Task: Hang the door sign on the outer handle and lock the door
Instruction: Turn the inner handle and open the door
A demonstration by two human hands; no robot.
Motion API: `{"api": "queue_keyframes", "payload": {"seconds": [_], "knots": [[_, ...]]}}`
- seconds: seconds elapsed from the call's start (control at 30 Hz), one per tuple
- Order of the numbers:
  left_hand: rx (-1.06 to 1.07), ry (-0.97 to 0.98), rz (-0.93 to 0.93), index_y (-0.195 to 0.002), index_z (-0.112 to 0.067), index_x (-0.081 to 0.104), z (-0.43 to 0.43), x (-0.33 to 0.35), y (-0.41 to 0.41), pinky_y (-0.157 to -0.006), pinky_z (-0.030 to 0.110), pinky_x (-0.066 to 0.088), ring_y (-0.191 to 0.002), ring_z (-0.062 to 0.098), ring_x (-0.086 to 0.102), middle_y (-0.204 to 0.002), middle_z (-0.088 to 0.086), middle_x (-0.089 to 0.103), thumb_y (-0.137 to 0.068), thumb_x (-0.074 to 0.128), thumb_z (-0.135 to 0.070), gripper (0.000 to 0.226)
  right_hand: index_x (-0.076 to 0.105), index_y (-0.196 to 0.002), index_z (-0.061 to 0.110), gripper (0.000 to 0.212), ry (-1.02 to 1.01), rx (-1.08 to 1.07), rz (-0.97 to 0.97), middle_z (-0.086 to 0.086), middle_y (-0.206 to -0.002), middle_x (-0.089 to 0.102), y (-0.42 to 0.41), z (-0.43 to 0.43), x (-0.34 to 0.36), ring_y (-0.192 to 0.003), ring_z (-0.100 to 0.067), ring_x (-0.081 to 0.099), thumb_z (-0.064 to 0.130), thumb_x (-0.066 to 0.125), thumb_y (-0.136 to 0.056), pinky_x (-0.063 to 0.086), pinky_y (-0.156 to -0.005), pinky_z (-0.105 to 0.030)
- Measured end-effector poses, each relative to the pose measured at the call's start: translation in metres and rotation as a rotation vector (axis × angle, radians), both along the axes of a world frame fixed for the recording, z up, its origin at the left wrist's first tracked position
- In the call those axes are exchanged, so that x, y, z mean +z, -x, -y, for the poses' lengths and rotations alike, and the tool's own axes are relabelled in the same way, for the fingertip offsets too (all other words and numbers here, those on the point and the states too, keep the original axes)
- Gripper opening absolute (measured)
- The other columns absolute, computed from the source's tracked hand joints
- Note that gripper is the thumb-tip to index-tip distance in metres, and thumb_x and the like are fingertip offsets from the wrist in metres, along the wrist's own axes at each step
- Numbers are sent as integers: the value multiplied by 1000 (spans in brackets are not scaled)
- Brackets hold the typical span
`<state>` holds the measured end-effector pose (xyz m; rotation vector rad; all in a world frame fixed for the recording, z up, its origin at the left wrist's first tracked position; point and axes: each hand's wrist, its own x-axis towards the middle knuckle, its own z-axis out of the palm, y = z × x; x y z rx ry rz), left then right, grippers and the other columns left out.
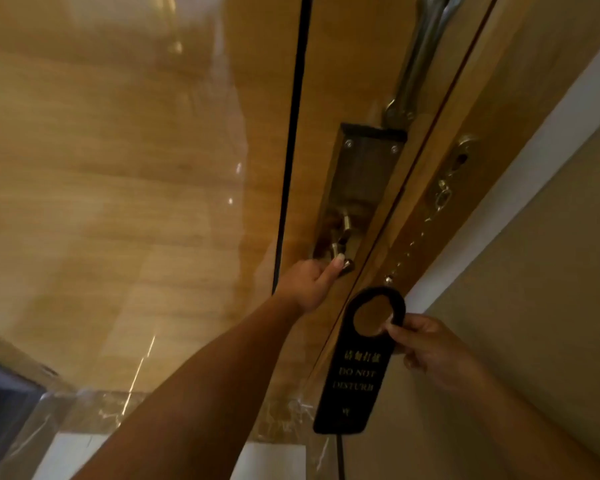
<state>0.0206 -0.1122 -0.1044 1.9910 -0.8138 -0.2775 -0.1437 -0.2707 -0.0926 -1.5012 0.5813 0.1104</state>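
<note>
The brass lever handle (342, 249) is gripped by the left hand (307, 282) while the black "Do Not Disturb" door sign (359, 362), pinched beside its hole by the right hand (430, 348), could be dropped if jolted.

Glossy honey-coloured wood-grain panelling (118, 188) fills the left, split by a narrow black vertical gap (293, 133). At right, a plain beige wall (534, 306) adjoins a white trim strip (520, 188). Below, a brown veined marble band (118, 407). Warm, dim lighting.
</note>
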Motion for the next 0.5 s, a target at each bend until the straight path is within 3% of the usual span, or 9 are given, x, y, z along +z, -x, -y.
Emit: {"api": "queue_keyframes", "payload": {"seconds": [0.1, 0.27, 0.4, 0.5], "knots": [[8, 9, 32, -62, -5, 51, -3, 2, 10, -58, 44, 41, -53, 28, 46, -57, 10, 46, -95, 29, -54, 63, 72, -69, 18, 8, -61, -29, 65, 1, -64, 73, 0, -7, 6, -51, -9, 65, 23, 68, -65, 34, -33, -15], [-25, 6, 78, -49, -24, 36, -25, -4, 38, -47, 30, 22, -39, 6, 32, -46, -6, 34, -89, 29, -56, 51, 75, -69, 20, 9, -141, -48, 146, 2, -64, 73, 14, -23, 15, -51, -9, 64, 20, 66, -68, 37, -35, -15], [-109, -36, 105, -48, -29, 40, -57, -13, 70, -45, 28, 24, -38, 3, 39, -46, -9, 38, -85, 25, -68, 56, 69, -76, 14, 10, -178, -72, 216, 0, -66, 73, 36, -37, 27, -51, -9, 63, 20, 64, -71, 40, -38, -16], [-178, -149, 256, -58, -23, 55, -85, -7, 90, -45, 29, 27, -46, 14, 45, -52, -2, 46, -80, 15, -77, 71, 66, -81, 12, 13, -195, -18, 268, -2, -73, 71, 62, -50, 46, -62, -16, 63, 21, 59, -77, 45, -50, -23]]}}
